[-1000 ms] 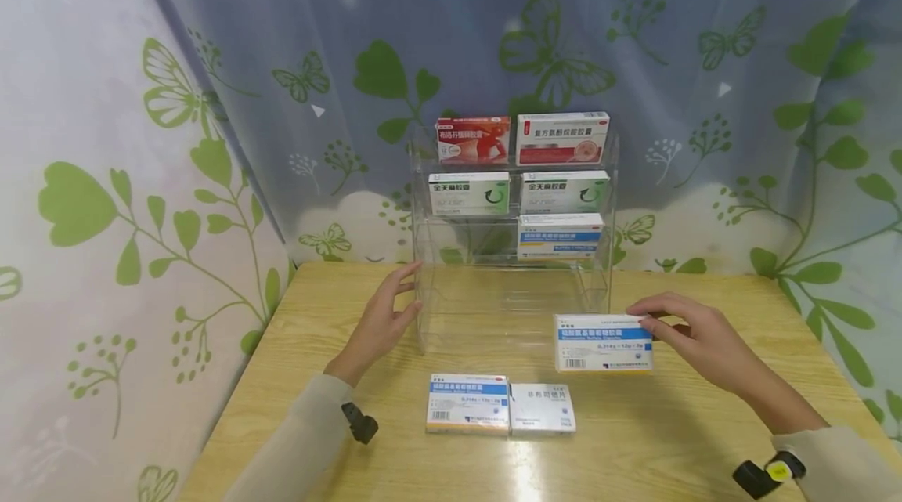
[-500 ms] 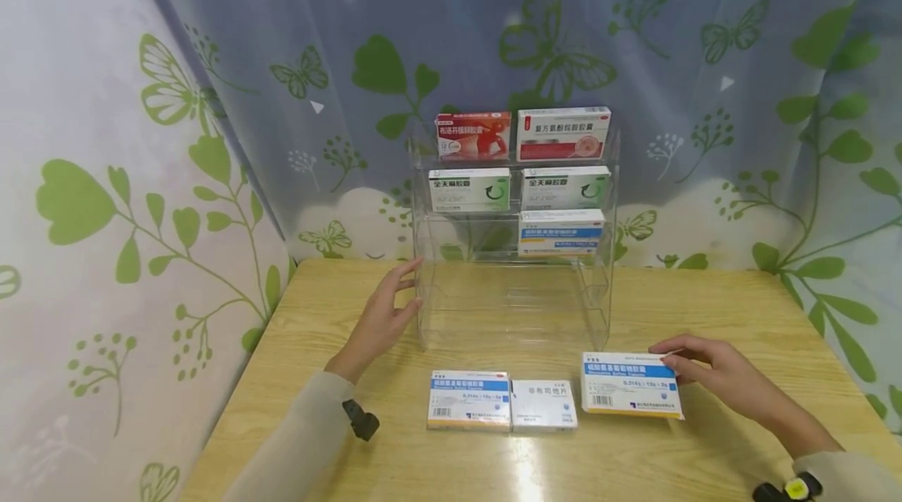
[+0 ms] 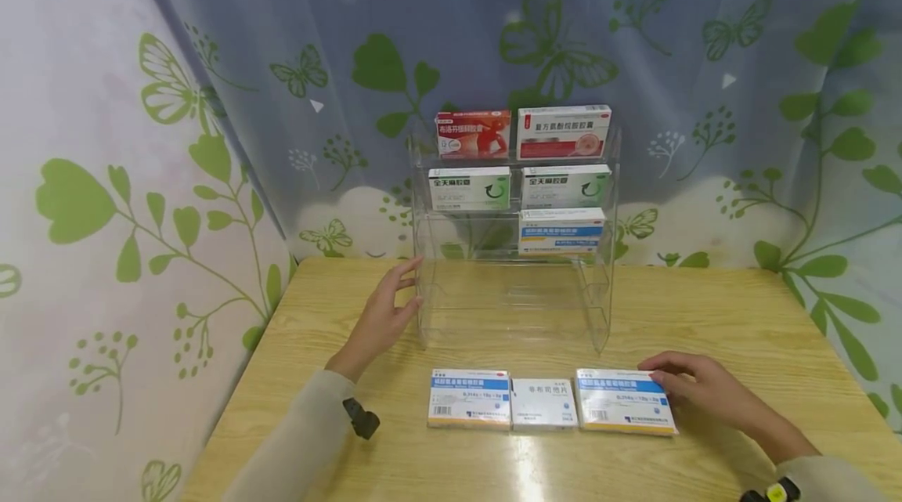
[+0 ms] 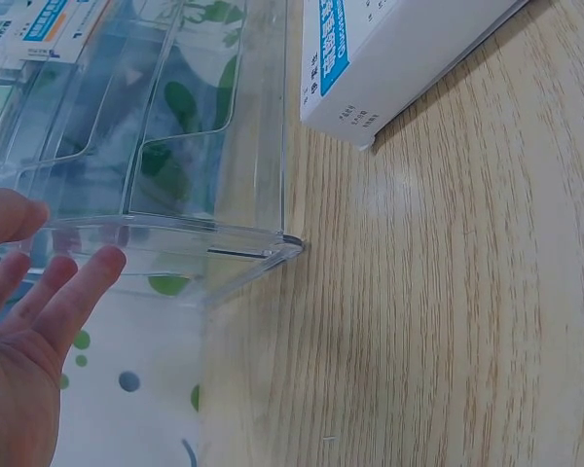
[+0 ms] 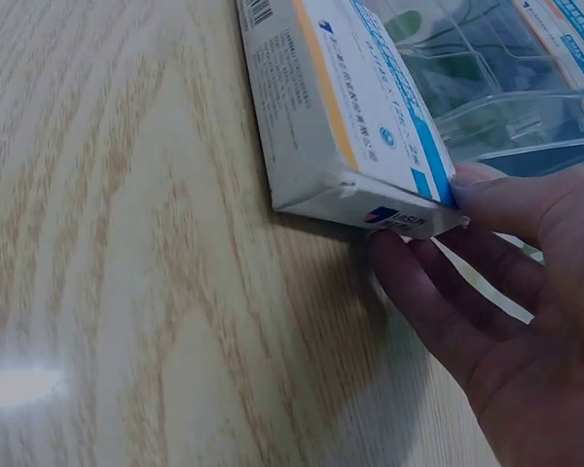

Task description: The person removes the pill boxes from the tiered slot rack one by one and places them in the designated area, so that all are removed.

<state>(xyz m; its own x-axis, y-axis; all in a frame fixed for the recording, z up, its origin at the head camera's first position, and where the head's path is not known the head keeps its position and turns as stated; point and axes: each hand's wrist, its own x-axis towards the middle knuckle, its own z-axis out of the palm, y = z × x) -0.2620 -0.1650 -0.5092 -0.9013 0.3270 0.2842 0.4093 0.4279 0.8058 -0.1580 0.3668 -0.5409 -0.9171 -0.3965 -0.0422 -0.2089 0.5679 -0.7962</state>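
My right hand point(image 3: 708, 396) pinches the right corner of a blue-and-white medicine box point(image 3: 623, 406), thumb on its top face and fingers at its end and underside. This box is at the right end of a row on the table, beside a smaller white medicine box point(image 3: 543, 406) and another blue-and-white medicine box point(image 3: 468, 402). At the left side of a clear tiered display rack point(image 3: 507, 330), my left hand point(image 3: 380, 322) rests its fingertips against the side panel. The left wrist view shows those fingers point(image 4: 78, 302) extended along the clear plastic.
On the rack's upper tiers stand a red medicine box point(image 3: 474, 135), a white-and-red one point(image 3: 564, 132), two white-and-green ones point(image 3: 470, 189) and a blue-and-white one point(image 3: 561, 232). Behind the wooden table point(image 3: 733, 314) hangs a patterned curtain point(image 3: 451, 9).
My right hand has brought the blue-and-white medicine box down from in front of the rack's right side to the row's right end. My left hand has stayed at the rack.
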